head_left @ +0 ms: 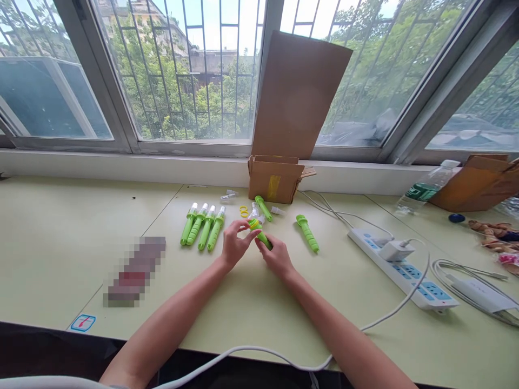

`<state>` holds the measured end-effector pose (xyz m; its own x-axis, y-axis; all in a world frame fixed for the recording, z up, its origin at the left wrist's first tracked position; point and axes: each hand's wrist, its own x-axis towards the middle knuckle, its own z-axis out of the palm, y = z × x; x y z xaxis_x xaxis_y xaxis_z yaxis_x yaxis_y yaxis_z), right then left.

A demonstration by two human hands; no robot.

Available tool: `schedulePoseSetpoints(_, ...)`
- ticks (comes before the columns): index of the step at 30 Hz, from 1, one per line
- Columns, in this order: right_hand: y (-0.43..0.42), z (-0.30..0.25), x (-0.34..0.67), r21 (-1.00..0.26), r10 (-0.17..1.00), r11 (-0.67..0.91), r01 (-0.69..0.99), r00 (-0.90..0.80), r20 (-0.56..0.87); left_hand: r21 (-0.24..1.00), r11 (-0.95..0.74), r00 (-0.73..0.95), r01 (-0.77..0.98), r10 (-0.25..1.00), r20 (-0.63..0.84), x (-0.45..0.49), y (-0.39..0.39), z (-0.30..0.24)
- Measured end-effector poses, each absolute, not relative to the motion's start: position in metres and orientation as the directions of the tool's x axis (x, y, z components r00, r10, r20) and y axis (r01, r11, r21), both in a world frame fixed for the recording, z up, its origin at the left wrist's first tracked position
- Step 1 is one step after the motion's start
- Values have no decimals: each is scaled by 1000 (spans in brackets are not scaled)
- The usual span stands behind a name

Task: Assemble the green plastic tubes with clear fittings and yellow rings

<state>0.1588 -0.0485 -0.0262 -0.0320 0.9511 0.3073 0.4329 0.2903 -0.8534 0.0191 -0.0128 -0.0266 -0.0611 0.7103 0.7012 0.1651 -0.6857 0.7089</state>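
Above the table, a green plastic tube (265, 240) is tilted between my two hands. My right hand (278, 256) is closed around its lower end. With thumb and index finger, my left hand (235, 243) pinches the wide top end, where a yellow ring (253, 223) sits. Left of the hands lie several green tubes with clear caps (201, 227) in a row. Just beyond are loose yellow rings (244, 211), clear plastic caps (254, 209) and an uncapped green tube (263, 208). Another uncapped green tube (308, 233) lies to the right.
A small cardboard box (273, 181) with a raised flap stands by the window. On the right are a power strip (401, 270) with cables, a charger (482, 294), a water bottle (425, 189) and another carton (478, 183). A white cable (251, 348) crosses the table's front edge.
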Motion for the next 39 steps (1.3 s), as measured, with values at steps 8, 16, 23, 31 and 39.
schedulePoseSetpoints(8, -46, -29, 162, -856, 948, 311, 413, -62, 314, 685, -701, -43, 199, 692, 721, 20, -11, -28)
schedulePoseSetpoints(16, -47, -27, 164, -961, 974, 205, 187, -132, 182, 701, -691, -11, 177, 710, 704, 20, -10, -27)
schedulePoseSetpoints(23, -49, -22, 164, -995, 979, 79, 56, -191, 67, 736, -658, -2, 157, 745, 667, 19, -6, -28)
schedulePoseSetpoints(31, -49, -20, 167, -1000, 975, 11, 26, -221, 5, 811, -584, 38, 25, 812, 583, 20, -6, -30)
schedulePoseSetpoints(39, -49, -26, 159, -892, 974, 223, 394, -63, 216, 768, -634, -42, 94, 768, 639, 19, -10, -31)
